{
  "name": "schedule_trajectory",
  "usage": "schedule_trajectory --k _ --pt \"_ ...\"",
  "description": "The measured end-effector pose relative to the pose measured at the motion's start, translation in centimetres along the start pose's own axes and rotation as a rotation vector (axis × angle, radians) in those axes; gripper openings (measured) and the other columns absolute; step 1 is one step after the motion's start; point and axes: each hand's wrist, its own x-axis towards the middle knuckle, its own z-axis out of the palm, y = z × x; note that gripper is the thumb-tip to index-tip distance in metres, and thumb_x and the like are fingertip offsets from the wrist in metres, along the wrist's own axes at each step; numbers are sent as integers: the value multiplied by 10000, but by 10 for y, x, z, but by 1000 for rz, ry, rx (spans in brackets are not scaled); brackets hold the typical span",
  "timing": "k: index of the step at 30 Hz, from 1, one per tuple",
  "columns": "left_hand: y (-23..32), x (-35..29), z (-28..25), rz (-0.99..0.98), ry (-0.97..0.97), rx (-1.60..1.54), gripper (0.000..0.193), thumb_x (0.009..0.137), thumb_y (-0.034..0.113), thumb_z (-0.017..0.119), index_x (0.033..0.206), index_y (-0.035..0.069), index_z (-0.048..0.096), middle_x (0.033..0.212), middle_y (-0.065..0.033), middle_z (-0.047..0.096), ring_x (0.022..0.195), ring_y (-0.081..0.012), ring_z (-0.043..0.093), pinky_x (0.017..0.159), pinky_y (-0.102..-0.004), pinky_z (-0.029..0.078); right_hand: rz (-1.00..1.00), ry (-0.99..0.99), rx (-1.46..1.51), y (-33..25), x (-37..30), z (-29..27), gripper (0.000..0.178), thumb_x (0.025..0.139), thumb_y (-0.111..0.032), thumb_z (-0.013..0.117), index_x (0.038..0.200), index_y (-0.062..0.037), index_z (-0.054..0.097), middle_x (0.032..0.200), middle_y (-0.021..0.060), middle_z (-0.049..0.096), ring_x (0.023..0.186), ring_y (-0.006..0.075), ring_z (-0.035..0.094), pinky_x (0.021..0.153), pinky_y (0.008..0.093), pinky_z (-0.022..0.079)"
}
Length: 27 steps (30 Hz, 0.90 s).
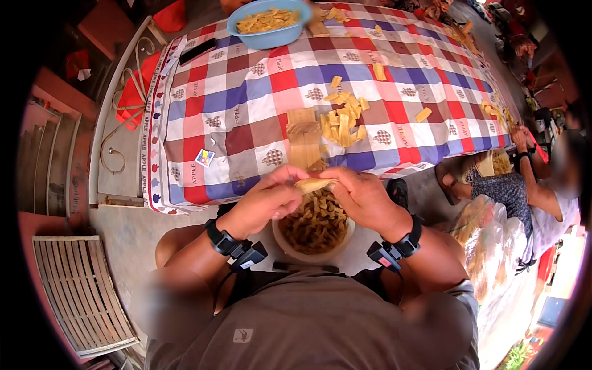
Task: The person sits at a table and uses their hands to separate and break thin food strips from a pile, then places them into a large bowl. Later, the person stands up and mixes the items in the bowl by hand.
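A pale yellow, thin folded strip (312,184) is stretched between my two hands, close to the table's near edge. My left hand (266,200) pinches its left end, and my right hand (365,198) grips the other end with the thumb on top. Directly below, a round pale bowl (281,239) full of brown, glossy strips (313,225) sits between my legs. Just beyond my fingers, a stack of flat tan sheets (303,131) lies on the checked tablecloth (246,129). Beside it on the right is a loose pile of yellow folded strips (343,120).
At the far edge a blue basin (269,38) holds more yellow strips. A black phone (198,51) and a small colourful packet (205,158) lie at the left. To the right sits another person (518,191), near clear plastic bags (484,240). A slatted wooden bench (83,290) stands lower left.
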Motion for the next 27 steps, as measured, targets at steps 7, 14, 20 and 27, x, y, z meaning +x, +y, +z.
schedule_trajectory --k 7,14,20,27 --pt "-15 7 -5 445 77 506 235 938 -17 583 1134 92 511 920 30 563 815 -48 520 705 -222 433 617 -145 852 2 17 1 167 947 -112 544 1071 -7 583 643 22 507 541 120 484 505 286 383" --pt "-5 -3 5 729 225 1229 138 902 14 632 1021 55 575 948 -103 615 775 -287 658 647 -356 522 796 -106 1281 -14 10 -9 166 937 -111 562 1079 -24 559 584 12 434 465 132 392 461 301 333" --pt "-5 -5 7 739 191 1347 208 862 -13 633 1054 62 606 1020 -124 642 789 -333 680 653 -389 561 865 -63 1406 -14 6 -5 173 960 -143 529 1112 -60 537 555 6 396 454 144 380 493 315 356" --pt "-10 8 -3 762 318 1321 264 850 -60 616 1080 61 668 1005 -130 668 817 -333 692 693 -386 582 802 -73 1407 -15 7 2 174 978 -144 528 1125 -53 548 608 10 433 507 138 401 495 306 338"
